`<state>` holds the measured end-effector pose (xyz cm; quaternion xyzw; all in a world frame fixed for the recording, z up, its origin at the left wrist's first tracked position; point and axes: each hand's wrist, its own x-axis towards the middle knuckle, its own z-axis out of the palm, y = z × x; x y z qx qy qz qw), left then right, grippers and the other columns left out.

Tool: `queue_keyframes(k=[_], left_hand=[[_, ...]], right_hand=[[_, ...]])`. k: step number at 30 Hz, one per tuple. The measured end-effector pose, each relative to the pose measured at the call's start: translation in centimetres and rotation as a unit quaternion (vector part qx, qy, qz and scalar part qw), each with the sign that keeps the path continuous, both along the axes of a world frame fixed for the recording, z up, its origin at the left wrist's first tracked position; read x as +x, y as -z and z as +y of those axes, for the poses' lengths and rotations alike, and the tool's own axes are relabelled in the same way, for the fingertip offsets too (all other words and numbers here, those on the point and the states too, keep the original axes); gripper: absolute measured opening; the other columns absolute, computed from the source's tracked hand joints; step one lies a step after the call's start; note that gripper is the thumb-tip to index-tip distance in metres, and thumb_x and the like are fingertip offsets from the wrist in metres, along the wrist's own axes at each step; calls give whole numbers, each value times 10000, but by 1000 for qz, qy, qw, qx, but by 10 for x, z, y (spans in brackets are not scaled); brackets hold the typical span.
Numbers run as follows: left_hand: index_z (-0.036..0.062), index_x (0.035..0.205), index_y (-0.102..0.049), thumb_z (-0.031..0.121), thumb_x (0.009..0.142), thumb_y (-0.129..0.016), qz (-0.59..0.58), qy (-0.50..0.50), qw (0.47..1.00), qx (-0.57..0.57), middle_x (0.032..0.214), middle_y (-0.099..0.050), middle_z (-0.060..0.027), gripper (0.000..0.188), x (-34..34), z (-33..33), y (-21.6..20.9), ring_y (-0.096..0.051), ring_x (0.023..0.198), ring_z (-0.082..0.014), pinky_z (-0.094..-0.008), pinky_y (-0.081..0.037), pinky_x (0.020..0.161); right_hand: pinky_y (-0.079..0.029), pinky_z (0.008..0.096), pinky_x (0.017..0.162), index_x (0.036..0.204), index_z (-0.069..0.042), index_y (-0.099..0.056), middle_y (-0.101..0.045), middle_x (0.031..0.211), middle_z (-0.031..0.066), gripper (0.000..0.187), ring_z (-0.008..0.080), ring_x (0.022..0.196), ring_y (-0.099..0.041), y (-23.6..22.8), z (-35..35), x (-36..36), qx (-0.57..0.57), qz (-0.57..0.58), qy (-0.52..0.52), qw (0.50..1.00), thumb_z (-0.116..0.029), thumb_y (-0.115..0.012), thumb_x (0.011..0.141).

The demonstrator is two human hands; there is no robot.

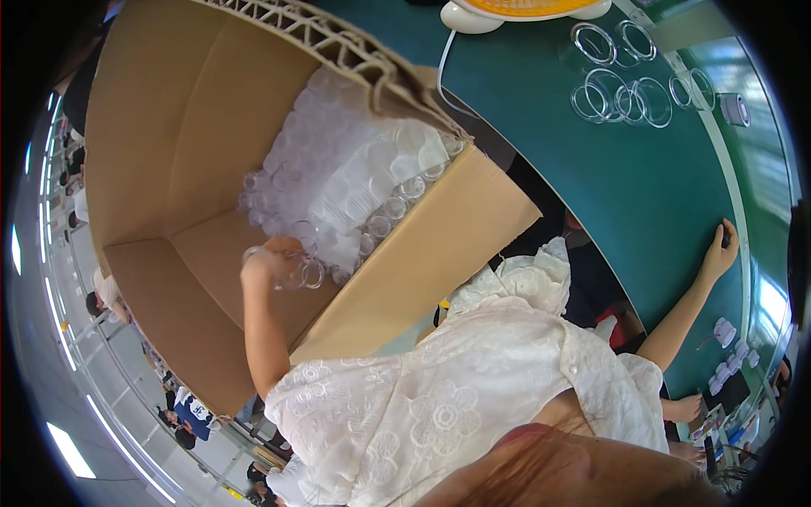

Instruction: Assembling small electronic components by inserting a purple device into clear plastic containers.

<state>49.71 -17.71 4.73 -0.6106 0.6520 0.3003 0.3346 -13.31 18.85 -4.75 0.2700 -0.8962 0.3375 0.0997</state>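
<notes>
My left hand (277, 256) is inside a large open cardboard box (422, 245), its fingers closed round some clear round plastic cups (311, 272). Next to it, many similar clear cups (380, 225) are packed in the box in rows, with a sheet of translucent plastic (342, 198) lying over part of them. Out to the right, my right hand (720, 252) rests at the green table (574, 182), closed on a small black object (726, 234) whose kind I cannot make out.
Several clear round cups (629, 97) stand at the far right of the table, with a small grey-white roll (735, 110) beside them. An orange and white appliance (524, 10) with a white cable sits at the far edge. Small white pieces (728, 367) lie nearer. Another person's hand (683, 409) shows at lower right.
</notes>
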Motion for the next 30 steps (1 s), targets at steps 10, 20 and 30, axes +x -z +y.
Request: queue_keyframes(k=[10, 20, 30], left_hand=[[27, 907, -510, 43, 635, -499, 418, 399, 796, -181, 930, -453, -143, 273, -183, 47, -101, -511, 787, -300, -348, -442, 651], [6, 809, -491, -40, 556, -539, 374, 597, 686, -183, 832, -451, -149, 262, -336, 48, -31, -512, 777, -285, -332, -452, 648], [210, 1045, -502, -10, 599, -554, 305, 584, 694, -292, 900, -501, -91, 501, -356, 39, -6, -519, 809, -268, -336, -422, 707]], right_hand=[[-409, 234, 680, 881, -19, -594, -582, 842, 62, 145, 131, 750, -533, 0, -2, -1, -15, -19, -16, 1000, -80, -545, 759], [-409, 257, 711, 864, -7, -587, -584, 857, 87, 138, 170, 792, -545, -5, -10, 7, -32, -18, -41, 998, -63, -540, 746], [-412, 280, 733, 860, 4, -585, -587, 853, 96, 144, 200, 796, -557, -6, -16, 9, -18, 30, -82, 996, -58, -538, 738]])
